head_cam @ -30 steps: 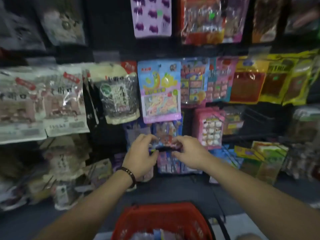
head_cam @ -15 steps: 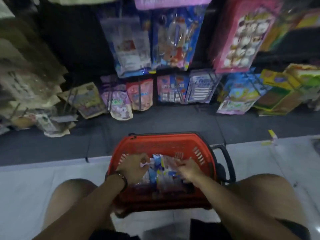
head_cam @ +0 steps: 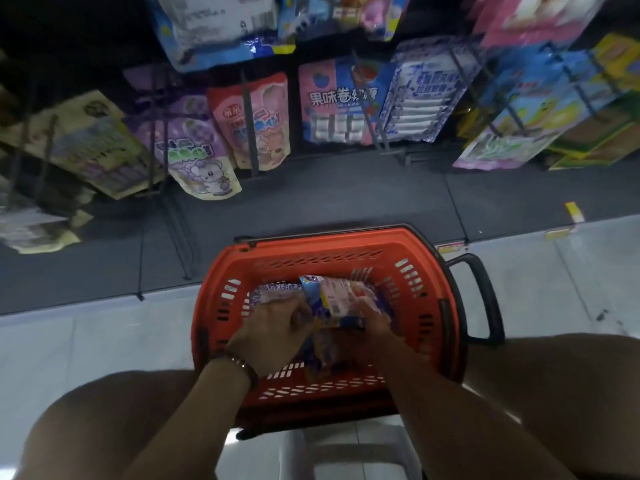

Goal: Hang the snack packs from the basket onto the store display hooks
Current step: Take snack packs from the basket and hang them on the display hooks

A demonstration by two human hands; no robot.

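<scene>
A red plastic basket (head_cam: 420, 268) sits on the floor between my knees, with several blue, purple and pink snack packs (head_cam: 341, 294) inside. Both hands are down in it. My left hand (head_cam: 273, 332) grips the left side of the packs, fingers curled over them. My right hand (head_cam: 372, 318) holds the right side of the same bundle, its fingers partly hidden under the packs. Display hooks (head_cam: 249, 129) with hanging packs fill the lowest row of the rack above the basket.
The rack's bottom row holds a purple rabbit pack (head_cam: 194, 157), a pink pack (head_cam: 258, 119), a blue-pink roll pack (head_cam: 337, 102) and boxes (head_cam: 595, 133) at the right. The basket's black handle (head_cam: 485, 299) sticks out to the right. A white stool (head_cam: 349, 455) lies under me.
One second ago both hands were up at a hook on the rack. They dropped into the basket and now hold packs, while the view has tilted down further.
</scene>
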